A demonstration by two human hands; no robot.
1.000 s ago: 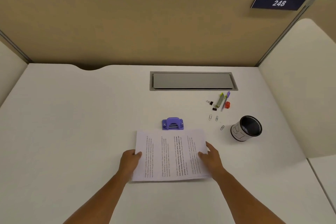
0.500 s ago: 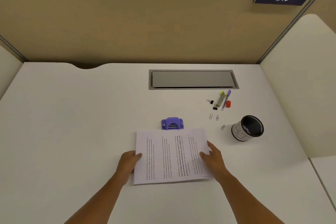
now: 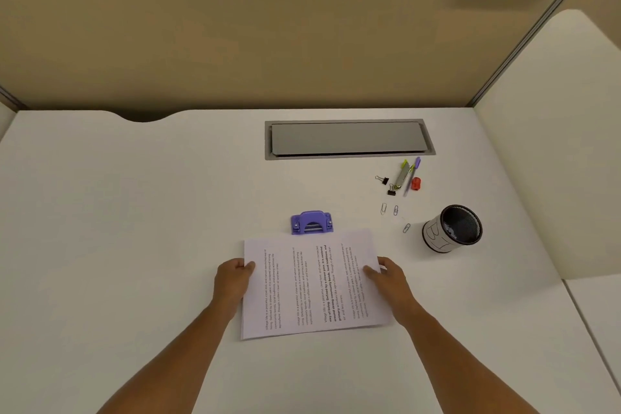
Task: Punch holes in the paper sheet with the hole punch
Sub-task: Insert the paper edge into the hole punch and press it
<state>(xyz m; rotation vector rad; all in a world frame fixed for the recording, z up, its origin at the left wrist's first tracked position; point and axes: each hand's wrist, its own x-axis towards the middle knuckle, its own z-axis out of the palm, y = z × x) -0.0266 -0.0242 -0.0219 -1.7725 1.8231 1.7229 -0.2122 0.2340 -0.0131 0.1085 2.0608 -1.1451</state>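
A printed paper sheet [image 3: 312,282] lies on the white desk, its text running sideways. Its far edge reaches the mouth of a small purple hole punch [image 3: 311,221] standing just behind it. My left hand [image 3: 232,279] pinches the sheet's left edge, thumb on top. My right hand [image 3: 386,277] holds the right edge, with its fingers on the paper. Whether the far edge sits inside the punch slot cannot be told.
A black mesh pen cup [image 3: 453,228] stands to the right. Behind it lie paper clips [image 3: 389,209], binder clips [image 3: 386,183], highlighters [image 3: 408,175] and a red cap [image 3: 416,183]. A grey cable hatch [image 3: 347,139] is set into the desk at the back.
Both hands have slid the sheet a little forward, so its far edge now meets the front of the hole punch. The grips look the same.
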